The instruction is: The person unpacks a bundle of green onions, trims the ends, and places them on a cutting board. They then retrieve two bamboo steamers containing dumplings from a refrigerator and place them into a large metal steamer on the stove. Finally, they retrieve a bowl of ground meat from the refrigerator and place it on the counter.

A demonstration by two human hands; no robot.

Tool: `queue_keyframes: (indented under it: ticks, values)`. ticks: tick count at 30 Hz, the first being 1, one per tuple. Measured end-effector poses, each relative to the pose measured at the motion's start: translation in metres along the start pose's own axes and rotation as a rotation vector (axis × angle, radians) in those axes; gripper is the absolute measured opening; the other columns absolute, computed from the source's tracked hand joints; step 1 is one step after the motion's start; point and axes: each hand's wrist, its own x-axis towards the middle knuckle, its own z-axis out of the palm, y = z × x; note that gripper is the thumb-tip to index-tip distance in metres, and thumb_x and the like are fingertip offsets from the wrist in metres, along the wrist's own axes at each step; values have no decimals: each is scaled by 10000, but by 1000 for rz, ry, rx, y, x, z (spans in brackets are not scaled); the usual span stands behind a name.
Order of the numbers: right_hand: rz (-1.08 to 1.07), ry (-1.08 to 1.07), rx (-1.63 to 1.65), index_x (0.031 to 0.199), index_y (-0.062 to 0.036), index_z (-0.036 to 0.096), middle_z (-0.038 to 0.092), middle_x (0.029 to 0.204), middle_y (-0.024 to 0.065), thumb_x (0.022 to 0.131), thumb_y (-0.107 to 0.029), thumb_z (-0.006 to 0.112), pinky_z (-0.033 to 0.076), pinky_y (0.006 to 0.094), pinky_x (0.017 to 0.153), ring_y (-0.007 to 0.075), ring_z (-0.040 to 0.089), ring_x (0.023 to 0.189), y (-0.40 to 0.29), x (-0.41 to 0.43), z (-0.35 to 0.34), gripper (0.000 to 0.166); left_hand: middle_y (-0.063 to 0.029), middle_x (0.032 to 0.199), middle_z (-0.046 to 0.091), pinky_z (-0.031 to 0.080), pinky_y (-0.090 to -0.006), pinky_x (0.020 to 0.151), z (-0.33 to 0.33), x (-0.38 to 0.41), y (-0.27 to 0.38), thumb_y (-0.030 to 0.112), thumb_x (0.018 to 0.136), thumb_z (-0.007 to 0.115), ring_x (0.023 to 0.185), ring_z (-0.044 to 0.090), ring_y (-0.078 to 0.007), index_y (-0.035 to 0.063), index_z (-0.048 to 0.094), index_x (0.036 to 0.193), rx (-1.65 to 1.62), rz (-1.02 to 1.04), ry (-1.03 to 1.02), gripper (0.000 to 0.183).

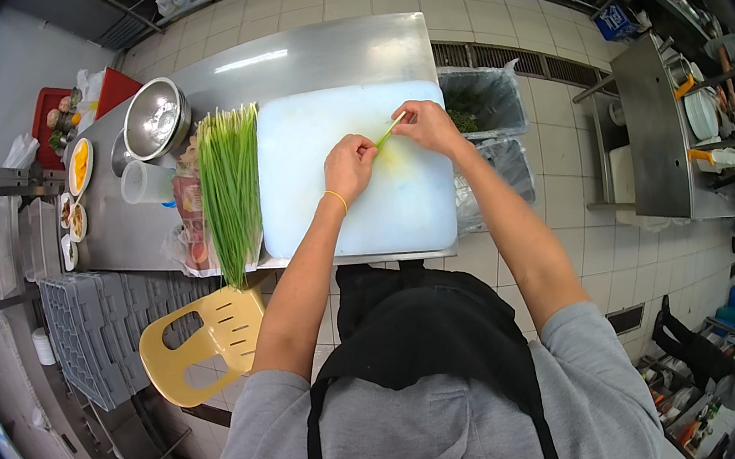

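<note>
A short green stalk with a pale end, perhaps a scallion or chive, slants above a white plastic cutting board. My left hand, with a yellow band at the wrist, pinches its lower green end. Near the pale end, the fingertips of my right hand close on the same stalk. A yellow-green stain marks the board beneath it. Along the board's left edge lies a large bunch of long green stalks, pale ends away from me, tips hanging over the table's near edge.
Left on the steel table stand metal bowls, a translucent plastic container and small dishes. Lined bins adjoin the table's right side, one holding greens. A yellow plastic chair is at near left. Another person is far right.
</note>
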Motion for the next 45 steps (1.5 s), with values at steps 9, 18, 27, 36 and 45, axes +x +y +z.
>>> queue_keyframes:
  ticks: [9,18,27,36,45]
  values:
    - [117,-5,385,877,6,701,656,715,34,853,-120,732,493,268,579,92,584,632,17,-8,-17,133,-100,865,670,511,-358,708,6,-2,-2,102,858,694,747,635,-238,29,675,890,118,112,14,82]
    - [290,175,868,940,-24,705,633,714,2,915,-171,700,426,227,510,70,525,577,58,-71,-85,149,-80,811,683,520,-305,687,-4,-3,4,84,826,740,698,613,-162,9,694,885,-95,-67,-30,106]
    - [548,409,284,1143,-57,703,677,882,25,872,-173,718,458,247,643,92,593,763,187,-176,-97,295,-112,891,706,530,-342,718,-30,10,4,230,845,721,753,662,-223,41,749,870,118,-66,-102,192]
    - [259,530,163,1089,-22,713,706,846,66,847,-95,716,519,278,715,121,638,759,175,-175,-69,253,-103,879,668,518,-390,735,-3,0,35,177,802,725,824,644,-277,36,693,836,343,38,-121,149]
    - [-148,323,1,1085,-46,715,670,941,111,865,-112,700,535,340,747,257,657,798,-4,-84,-29,230,-115,835,649,499,-408,715,5,-1,15,99,794,667,792,615,-299,40,627,768,304,200,-36,76]
